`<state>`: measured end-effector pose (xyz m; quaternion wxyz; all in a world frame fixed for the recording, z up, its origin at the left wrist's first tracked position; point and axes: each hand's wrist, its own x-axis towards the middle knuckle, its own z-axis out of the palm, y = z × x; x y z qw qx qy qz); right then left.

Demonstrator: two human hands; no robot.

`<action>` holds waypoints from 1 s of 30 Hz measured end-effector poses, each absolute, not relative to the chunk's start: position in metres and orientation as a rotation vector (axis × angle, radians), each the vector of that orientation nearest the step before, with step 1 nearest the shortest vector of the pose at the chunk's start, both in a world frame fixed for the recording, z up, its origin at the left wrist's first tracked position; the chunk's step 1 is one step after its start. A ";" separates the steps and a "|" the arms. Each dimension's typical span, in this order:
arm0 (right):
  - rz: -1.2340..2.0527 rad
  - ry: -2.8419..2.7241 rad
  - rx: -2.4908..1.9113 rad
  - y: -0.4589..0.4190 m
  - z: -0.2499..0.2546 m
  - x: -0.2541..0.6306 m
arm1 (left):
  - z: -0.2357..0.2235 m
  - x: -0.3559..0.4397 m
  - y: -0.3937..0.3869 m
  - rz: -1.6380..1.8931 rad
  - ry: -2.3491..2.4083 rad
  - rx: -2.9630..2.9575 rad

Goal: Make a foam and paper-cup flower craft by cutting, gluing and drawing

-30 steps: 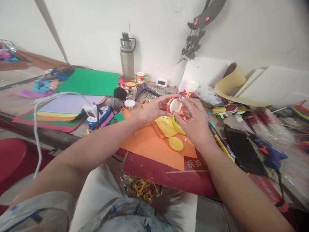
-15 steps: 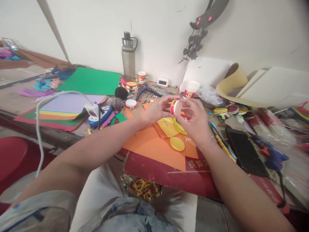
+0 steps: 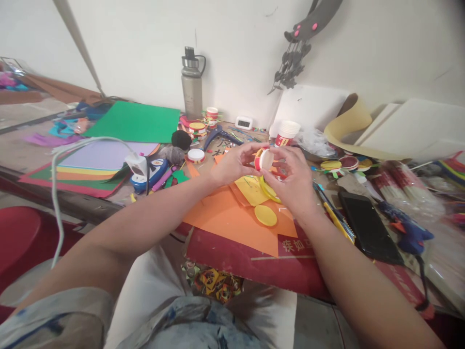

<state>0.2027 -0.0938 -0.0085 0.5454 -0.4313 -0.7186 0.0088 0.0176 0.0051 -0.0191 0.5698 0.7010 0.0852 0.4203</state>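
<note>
Between both hands, raised over the work surface, is a cut-down paper cup base with a red and yellow band and a white round face. My left hand pinches it from the left with thumb and fingers. From the right, my right hand grips its edge, fingers curled. Below lie a yellow paper disc, a yellow paper sheet and a large orange sheet. A yellow ring, likely a tape roll, sits partly hidden behind my right hand.
Stacked paper cups, a water bottle and a small digital clock stand at the back. At right lie a black phone, a yellow cutter and a blue glue gun. Coloured sheets and a cable are left.
Both hands keep hold of the cup base in nearly the same place. The whole view has shifted very slightly; nothing on the table has visibly moved.
</note>
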 end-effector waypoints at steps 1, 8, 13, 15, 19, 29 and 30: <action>0.026 -1.701 -1.030 -0.093 -0.009 0.204 | -0.018 0.018 0.004 0.979 0.205 1.635; 0.054 -1.601 -1.066 -0.092 -0.008 0.213 | -0.013 0.016 -0.008 0.841 0.221 1.330; 0.032 -1.593 -1.058 -0.095 -0.003 0.212 | -0.013 0.014 -0.008 0.754 0.188 1.206; 0.018 -1.624 -1.057 -0.096 -0.003 0.210 | -0.013 0.014 -0.007 0.737 0.171 1.195; -0.018 -1.662 -1.044 -0.096 -0.002 0.208 | -0.015 0.014 -0.007 0.738 0.152 1.179; -0.081 -1.685 -1.056 -0.098 -0.001 0.208 | -0.013 0.012 -0.013 0.766 0.180 1.250; -0.085 -1.676 -1.061 -0.098 -0.002 0.208 | -0.014 0.012 -0.012 0.786 0.189 1.282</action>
